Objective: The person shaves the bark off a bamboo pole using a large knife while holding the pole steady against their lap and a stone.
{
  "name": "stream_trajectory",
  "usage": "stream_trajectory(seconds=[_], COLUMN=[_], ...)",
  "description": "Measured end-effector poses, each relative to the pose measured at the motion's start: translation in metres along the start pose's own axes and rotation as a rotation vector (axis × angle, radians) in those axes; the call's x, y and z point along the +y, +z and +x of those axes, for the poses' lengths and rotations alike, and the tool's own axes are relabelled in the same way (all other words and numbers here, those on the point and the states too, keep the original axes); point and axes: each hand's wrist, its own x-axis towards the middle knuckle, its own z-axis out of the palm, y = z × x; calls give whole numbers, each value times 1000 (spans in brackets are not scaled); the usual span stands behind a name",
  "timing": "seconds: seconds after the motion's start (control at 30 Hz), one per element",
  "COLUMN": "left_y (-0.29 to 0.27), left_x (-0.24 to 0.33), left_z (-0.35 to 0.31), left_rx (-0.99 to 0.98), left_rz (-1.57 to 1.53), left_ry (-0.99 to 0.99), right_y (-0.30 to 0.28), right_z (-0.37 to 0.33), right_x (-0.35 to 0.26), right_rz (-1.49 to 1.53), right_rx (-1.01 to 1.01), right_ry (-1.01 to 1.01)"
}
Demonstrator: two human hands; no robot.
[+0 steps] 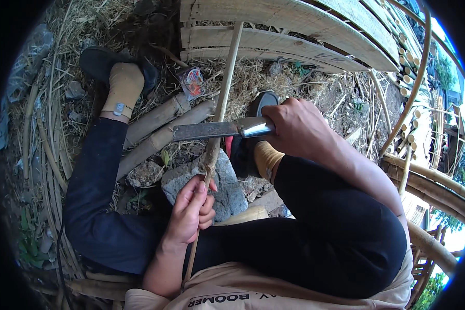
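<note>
A long thin bamboo strip (228,77) slants from a wooden pallet down past my lap. My left hand (192,208) is closed round its lower part, thumb along the top, above my bent leg. In my right hand (298,124) is the handle of a broad knife (204,131) with a dark, square-ended blade. The blade lies level across the strip, above my left hand; whether its edge touches the strip I cannot tell. Beneath the strip, between my legs, sits a grey stone block (225,194).
A slatted wooden pallet (289,46) stands at the far side. Two bamboo poles (157,129) lie by my left leg, with a crumpled wrapper (192,82) near their ends. Straw and debris cover the ground. Stacked bamboo (411,67) and a bamboo rail (433,245) are at the right.
</note>
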Motion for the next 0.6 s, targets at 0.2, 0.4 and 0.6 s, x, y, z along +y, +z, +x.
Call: stream_trajectory(seconds=[0.2, 0.4, 0.6], left_y=[4, 3, 0], left_x=[-3, -2, -2], left_z=[1, 0, 1], left_rx=[-20, -18, -26], left_rz=[9, -13, -41], left_ry=[2, 3, -1], right_y=[0, -4, -2], right_z=[-4, -4, -2], right_x=[0, -5, -5], right_rz=[39, 22, 26], right_rx=[8, 49, 59], right_ry=[36, 19, 32])
